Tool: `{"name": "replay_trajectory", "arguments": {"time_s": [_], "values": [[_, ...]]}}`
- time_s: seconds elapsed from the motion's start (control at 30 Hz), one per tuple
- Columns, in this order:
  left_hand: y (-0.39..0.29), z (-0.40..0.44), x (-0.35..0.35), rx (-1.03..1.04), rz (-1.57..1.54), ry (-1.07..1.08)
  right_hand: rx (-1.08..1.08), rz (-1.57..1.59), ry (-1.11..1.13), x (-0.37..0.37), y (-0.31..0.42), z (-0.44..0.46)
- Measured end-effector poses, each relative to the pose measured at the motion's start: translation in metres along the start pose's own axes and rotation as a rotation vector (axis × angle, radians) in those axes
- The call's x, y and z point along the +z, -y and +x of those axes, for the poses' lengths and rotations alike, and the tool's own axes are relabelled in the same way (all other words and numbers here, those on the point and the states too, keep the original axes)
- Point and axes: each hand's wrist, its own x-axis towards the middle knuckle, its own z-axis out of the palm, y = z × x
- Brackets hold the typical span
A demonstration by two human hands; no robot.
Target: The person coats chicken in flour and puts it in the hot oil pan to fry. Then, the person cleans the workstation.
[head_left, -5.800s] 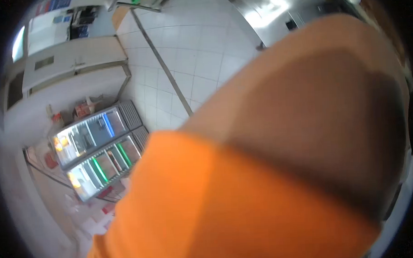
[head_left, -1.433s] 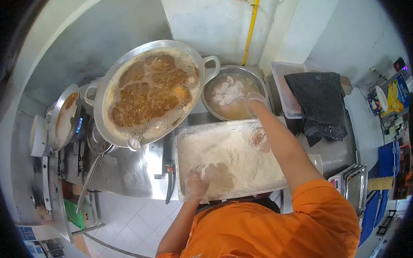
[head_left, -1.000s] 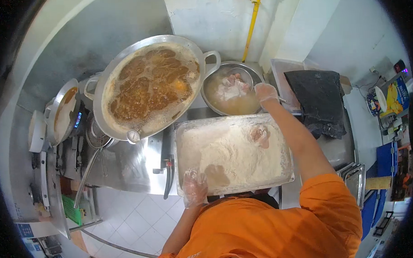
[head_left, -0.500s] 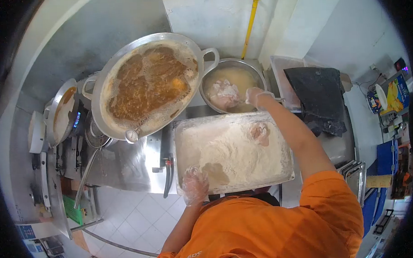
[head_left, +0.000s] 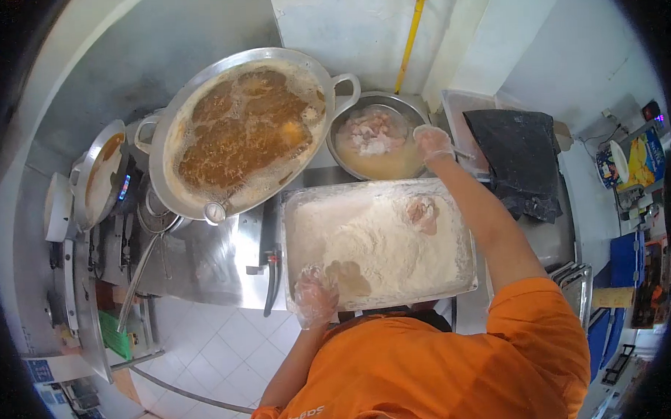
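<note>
My left hand (head_left: 316, 297), in a clear plastic glove coated with flour, hovers at the near left corner of the flour tray (head_left: 471, 242). Its fingers are loosely bent and apart, with nothing seen in them. At the right rim of a metal bowl (head_left: 339, 159), my gloved right hand (head_left: 432, 142) is closed around the thin handle (head_left: 464, 154) of what looks like a round strainer. Pale raw chicken pieces (head_left: 377, 130) sit in its round end, in the bowl's cloudy liquid. One floured chicken piece (head_left: 422, 214) lies in the tray.
A wide pan (head_left: 157, 179) of bubbling brown oil stands at the left, with a dial thermometer (head_left: 214, 212) at its near rim. A long-handled strainer (head_left: 155, 216) lies beside it. A plastic container (head_left: 458, 109) and black plastic sheet (head_left: 515, 155) are at the right.
My right hand has moved slightly up and right. The chicken in the bowl has shifted toward the far side and spread out. My left hand stays at the tray corner.
</note>
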Motion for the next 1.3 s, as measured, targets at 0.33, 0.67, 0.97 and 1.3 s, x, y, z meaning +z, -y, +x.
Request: {"name": "replay_trajectory", "arguments": {"time_s": [0.33,0.67,0.97,1.3], "values": [[0.003,0.001,-0.009,-0.003,-0.128,0.089,-0.146,-0.121,0.298,0.003,-0.024,0.007],[0.004,0.000,0.001,0.070,-0.053,-0.044,-0.136,0.229,0.457,0.036,0.006,0.000],[0.002,-0.001,0.009,0.020,-0.051,-0.040,-0.006,0.155,0.481,0.075,0.036,0.020],[0.006,-0.002,0.013,0.078,0.014,-0.088,0.421,0.264,0.211,0.125,0.054,0.030]]}}
